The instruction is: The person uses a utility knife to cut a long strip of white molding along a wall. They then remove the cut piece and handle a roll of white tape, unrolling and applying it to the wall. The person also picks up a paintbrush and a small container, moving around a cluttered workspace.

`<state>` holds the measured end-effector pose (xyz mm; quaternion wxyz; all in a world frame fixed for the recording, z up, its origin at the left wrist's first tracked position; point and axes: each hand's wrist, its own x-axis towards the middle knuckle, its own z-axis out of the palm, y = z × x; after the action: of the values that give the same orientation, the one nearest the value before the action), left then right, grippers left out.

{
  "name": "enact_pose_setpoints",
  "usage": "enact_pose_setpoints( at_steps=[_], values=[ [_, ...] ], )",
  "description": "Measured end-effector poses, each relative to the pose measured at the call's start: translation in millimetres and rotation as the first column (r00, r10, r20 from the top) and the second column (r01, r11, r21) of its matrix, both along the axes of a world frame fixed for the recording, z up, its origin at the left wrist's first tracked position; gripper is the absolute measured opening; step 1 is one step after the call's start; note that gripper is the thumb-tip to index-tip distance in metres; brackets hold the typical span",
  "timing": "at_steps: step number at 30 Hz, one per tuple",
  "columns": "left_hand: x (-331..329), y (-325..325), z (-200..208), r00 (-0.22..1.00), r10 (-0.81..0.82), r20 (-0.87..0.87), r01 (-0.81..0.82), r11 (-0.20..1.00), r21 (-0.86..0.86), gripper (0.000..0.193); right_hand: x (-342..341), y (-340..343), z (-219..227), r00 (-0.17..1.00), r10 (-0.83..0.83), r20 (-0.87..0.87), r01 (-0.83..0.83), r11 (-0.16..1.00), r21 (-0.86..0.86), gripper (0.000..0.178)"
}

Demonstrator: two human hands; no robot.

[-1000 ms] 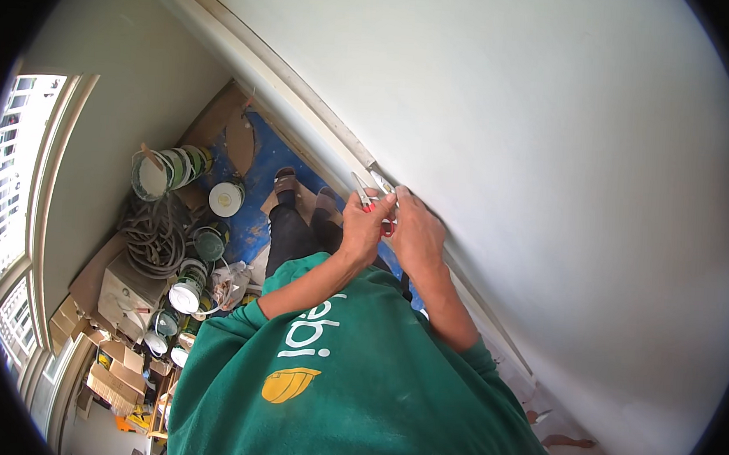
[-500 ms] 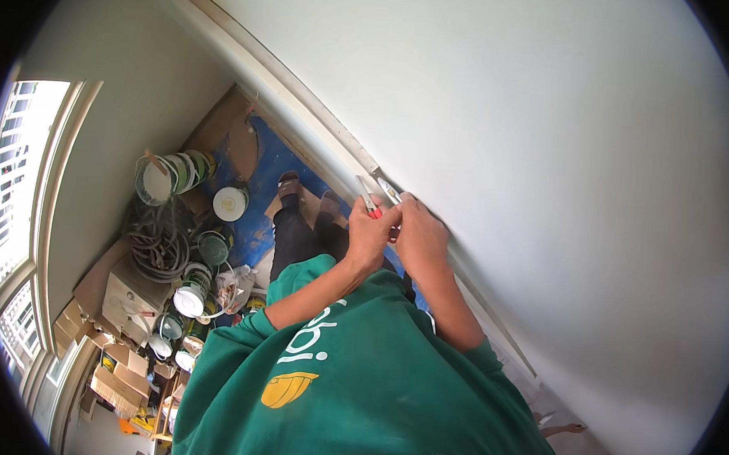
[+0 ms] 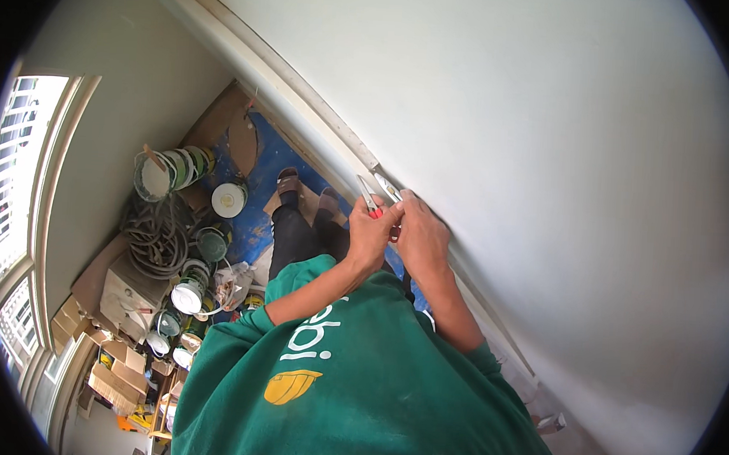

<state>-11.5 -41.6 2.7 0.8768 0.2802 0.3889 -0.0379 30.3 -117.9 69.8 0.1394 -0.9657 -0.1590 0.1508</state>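
My left hand (image 3: 367, 237) is closed round a pointed silver blade with a red grip (image 3: 367, 195); whether it is a scissors or a knife, I cannot tell. Beside it, my right hand (image 3: 422, 235) grips a slim silver-and-white tool (image 3: 389, 188), its kind partly hidden by the fingers. Both tips point away from me and lie close together. The two hands touch at the thumbs. Just beyond the tips ends a pale ledge (image 3: 305, 101) that runs along the wall. My right hand is close to the white wall (image 3: 550, 155).
Paint buckets (image 3: 154, 177), a lidded white tub (image 3: 229, 200) and coiled grey hose (image 3: 156, 241) stand to the left. Cardboard boxes (image 3: 119, 375) lie at lower left, below a window (image 3: 30, 160). Blue sheeting (image 3: 268, 152) covers the floor round my feet.
My hands keep almost the same pose and grip. The view has shifted slightly. An arm-like shape at the lower right is gone from sight.
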Motion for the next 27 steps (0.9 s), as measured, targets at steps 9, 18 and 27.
enact_pose_setpoints(
  at_steps=[9,18,27],
  values=[
    [-1,0,-1,1.000,0.012,0.012,-0.012,1.000,-0.023,0.034,1,6,5,0.998,-0.033,-0.045,0.031,0.999,-0.044,0.033],
    [1,3,3,1.000,-0.019,-0.006,0.019,1.000,-0.003,0.032,2,9,5,0.999,-0.020,-0.037,0.018,0.999,-0.033,0.033],
    [5,3,2,1.000,-0.025,-0.001,0.025,0.994,0.111,0.024,17,26,17,0.982,0.007,-0.190,-0.042,0.982,-0.182,0.017]
  ],
)
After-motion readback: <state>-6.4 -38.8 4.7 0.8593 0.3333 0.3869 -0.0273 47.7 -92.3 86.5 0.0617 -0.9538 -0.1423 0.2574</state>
